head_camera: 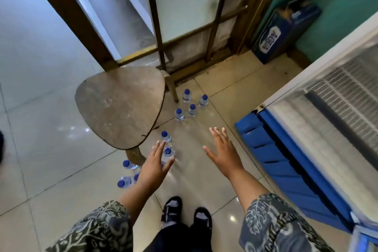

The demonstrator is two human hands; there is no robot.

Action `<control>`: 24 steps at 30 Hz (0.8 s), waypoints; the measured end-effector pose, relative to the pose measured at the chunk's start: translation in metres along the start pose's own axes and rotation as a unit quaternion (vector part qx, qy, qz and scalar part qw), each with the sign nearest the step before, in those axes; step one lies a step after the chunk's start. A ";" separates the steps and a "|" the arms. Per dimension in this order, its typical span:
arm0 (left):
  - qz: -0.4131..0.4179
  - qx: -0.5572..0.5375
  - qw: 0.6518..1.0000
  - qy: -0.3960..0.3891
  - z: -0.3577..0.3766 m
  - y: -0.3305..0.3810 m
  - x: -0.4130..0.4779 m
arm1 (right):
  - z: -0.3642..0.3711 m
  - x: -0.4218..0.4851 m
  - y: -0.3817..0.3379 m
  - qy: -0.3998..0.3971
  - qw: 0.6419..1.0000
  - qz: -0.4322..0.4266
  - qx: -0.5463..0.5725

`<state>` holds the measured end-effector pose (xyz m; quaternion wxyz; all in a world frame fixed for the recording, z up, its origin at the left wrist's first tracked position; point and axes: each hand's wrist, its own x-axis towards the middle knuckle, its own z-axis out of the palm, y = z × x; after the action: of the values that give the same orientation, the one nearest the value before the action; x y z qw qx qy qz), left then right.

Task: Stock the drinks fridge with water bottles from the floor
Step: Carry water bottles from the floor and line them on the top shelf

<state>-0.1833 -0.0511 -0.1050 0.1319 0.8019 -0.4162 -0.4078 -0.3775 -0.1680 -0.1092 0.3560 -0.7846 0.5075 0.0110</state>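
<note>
My left hand (156, 164) reaches down with its fingers straight and thumb held apart, holding nothing. It sits just over one small water bottle (168, 152) with a blue cap, which shows in the gap between thumb and fingers. I cannot tell whether the hand touches it. My right hand (223, 153) is stretched out beside it, palm down, fingers spread wide, also holding nothing, above bare floor tiles (61, 149). Both forearms come out of patterned sleeves (98, 229) at the bottom of the view, and between them are my feet in dark sandals (171, 208).

A second bottle (165, 136) stands just beyond my left fingertips. Three more bottles (127, 164) stand in a cluster to the left of my left wrist, near a stool leg. Further ahead, a group of four bottles (192, 109) stands upright on the floor beside another leg. All have blue caps.

The wooden stool (120, 106), with a rounded triangular seat, stands to the left of the bottles. On my right is the drinks fridge (327, 129), with a white frame, glass front, wire shelf visible inside and a blue base (276, 159). Behind the stool is a wood-framed partition (155, 16). A blue box (286, 28) leans in the far corner against a green wall (337, 6).
</note>
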 end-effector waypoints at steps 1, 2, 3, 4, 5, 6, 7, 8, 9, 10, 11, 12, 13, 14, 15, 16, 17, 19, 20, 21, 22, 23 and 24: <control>-0.026 -0.034 0.999 0.006 0.018 -0.013 0.018 | 0.019 0.016 0.014 -0.006 1.000 0.003 -0.001; -0.053 -0.063 0.997 0.014 0.033 -0.023 0.033 | 0.034 0.028 0.027 -0.012 1.000 0.009 0.002; -0.078 -0.094 0.992 0.028 0.053 -0.036 0.054 | 0.055 0.045 0.045 -0.017 1.000 0.015 0.005; -0.108 -0.134 0.984 0.047 0.071 -0.049 0.074 | 0.075 0.061 0.062 -0.018 1.000 0.022 0.006; -0.144 -0.175 0.972 0.062 0.090 -0.062 0.095 | 0.096 0.077 0.080 -0.021 0.999 0.029 0.005; -0.174 -0.205 0.961 0.071 0.107 -0.075 0.115 | 0.116 0.094 0.097 -0.022 0.999 0.035 0.004; -0.190 -0.217 0.955 0.073 0.120 -0.085 0.133 | 0.130 0.106 0.110 -0.021 0.999 0.037 0.006; -0.199 -0.215 0.954 0.067 0.135 -0.096 0.151 | 0.148 0.120 0.125 -0.020 0.999 0.038 0.010; -0.204 -0.212 0.954 0.060 0.149 -0.105 0.168 | 0.164 0.131 0.138 -0.016 0.999 0.038 0.018; -0.213 -0.211 0.952 0.057 0.161 -0.114 0.183 | 0.179 0.141 0.149 -0.009 0.999 0.039 0.036; -0.222 -0.208 0.951 0.058 0.172 -0.122 0.197 | 0.191 0.151 0.159 0.001 0.997 0.043 0.057; -0.226 -0.199 0.952 0.060 0.180 -0.127 0.207 | 0.200 0.160 0.165 0.017 0.996 0.047 0.077; -0.227 -0.183 0.955 0.059 0.189 -0.134 0.217 | 0.208 0.171 0.170 0.034 0.994 0.050 0.092; -0.226 -0.164 0.959 0.059 0.196 -0.140 0.224 | 0.214 0.185 0.173 0.054 0.992 0.049 0.103; -0.223 -0.143 0.963 0.059 0.201 -0.146 0.231 | 0.218 0.201 0.174 0.073 0.990 0.045 0.113; -0.215 -0.121 0.967 0.060 0.204 -0.151 0.237 | 0.221 0.220 0.173 0.092 0.987 0.044 0.126; -0.205 -0.100 0.972 0.061 0.206 -0.155 0.240 | 0.222 0.237 0.171 0.109 0.983 0.048 0.141; -0.187 -0.076 0.977 0.062 0.208 -0.162 0.248 | 0.223 0.274 0.163 0.130 0.974 0.059 0.177; -0.183 -0.070 0.979 0.060 0.209 -0.164 0.252 | 0.222 0.292 0.157 0.138 0.969 0.061 0.196; -0.183 -0.068 0.979 0.059 0.209 -0.167 0.256 | 0.221 0.309 0.152 0.148 0.965 0.059 0.209; -0.184 -0.071 0.979 0.058 0.209 -0.169 0.259 | 0.220 0.325 0.149 0.156 0.962 0.058 0.218; -0.187 -0.077 0.977 0.060 0.211 -0.172 0.262 | 0.219 0.340 0.147 0.152 0.961 0.058 0.225; -0.188 -0.083 0.976 0.068 0.213 -0.175 0.264 | 0.220 0.353 0.146 0.137 0.961 0.061 0.231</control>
<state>-0.1633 -0.1201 -0.4797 0.1473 0.8777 -0.2129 -0.4032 -0.2478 -0.3552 -0.4869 0.4531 -0.6424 0.5872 -0.1929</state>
